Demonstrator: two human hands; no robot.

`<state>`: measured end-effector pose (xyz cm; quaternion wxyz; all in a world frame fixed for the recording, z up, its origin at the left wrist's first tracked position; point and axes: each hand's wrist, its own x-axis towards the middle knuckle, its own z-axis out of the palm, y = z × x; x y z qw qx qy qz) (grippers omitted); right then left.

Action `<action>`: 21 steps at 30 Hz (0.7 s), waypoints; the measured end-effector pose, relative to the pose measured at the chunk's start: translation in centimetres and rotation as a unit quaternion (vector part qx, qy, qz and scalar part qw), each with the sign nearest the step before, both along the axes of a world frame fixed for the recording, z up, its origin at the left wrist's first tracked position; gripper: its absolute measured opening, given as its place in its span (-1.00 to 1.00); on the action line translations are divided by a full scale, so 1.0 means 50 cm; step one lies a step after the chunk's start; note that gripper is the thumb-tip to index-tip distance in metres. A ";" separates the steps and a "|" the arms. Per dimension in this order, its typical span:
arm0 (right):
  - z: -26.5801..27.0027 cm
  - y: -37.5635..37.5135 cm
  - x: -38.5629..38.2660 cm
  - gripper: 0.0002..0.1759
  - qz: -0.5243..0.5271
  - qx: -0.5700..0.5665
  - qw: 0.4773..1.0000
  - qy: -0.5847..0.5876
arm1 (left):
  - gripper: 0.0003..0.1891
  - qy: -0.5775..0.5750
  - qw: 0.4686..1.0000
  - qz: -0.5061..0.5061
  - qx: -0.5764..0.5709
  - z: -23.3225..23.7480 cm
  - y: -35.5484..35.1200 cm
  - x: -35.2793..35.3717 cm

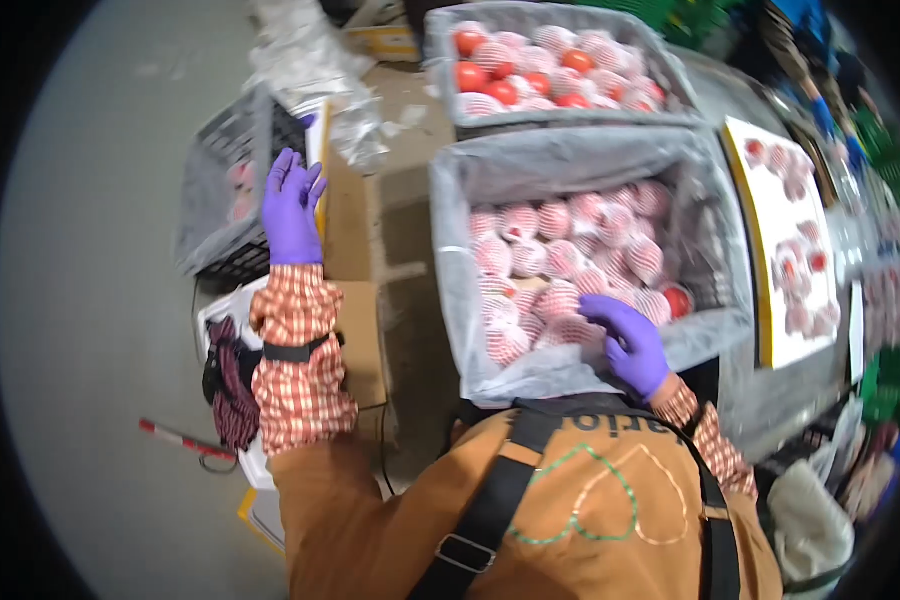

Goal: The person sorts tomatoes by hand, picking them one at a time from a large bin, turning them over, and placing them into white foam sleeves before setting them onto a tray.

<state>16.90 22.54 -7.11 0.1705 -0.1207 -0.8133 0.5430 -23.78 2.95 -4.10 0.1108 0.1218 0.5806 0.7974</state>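
Netted fruit (555, 220) nearly fills your lined crate (570, 160); your right hand (630, 345) rests on it, grasp unclear; left hand (290, 205) spread, empty.

Left hand (290, 205): purple-gloved, fingers spread, left of grey plastic-lined crate (448, 260), beside black mesh crate (220, 200).
Right hand (632, 345): inside that crate, resting on white-netted red fruits (560, 300).

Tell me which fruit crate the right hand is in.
The nearer lined crate, closest to the person, full of net-wrapped fruit; the right hand rests on fruit at its front. The farther crate shows several bare red fruit and no hand.
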 end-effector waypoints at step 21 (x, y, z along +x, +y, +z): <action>0.261 -0.017 0.003 -0.51 0.208 -0.354 0.765 0.497 | -0.36 0.575 0.603 -0.355 -0.423 -0.216 0.524 0.486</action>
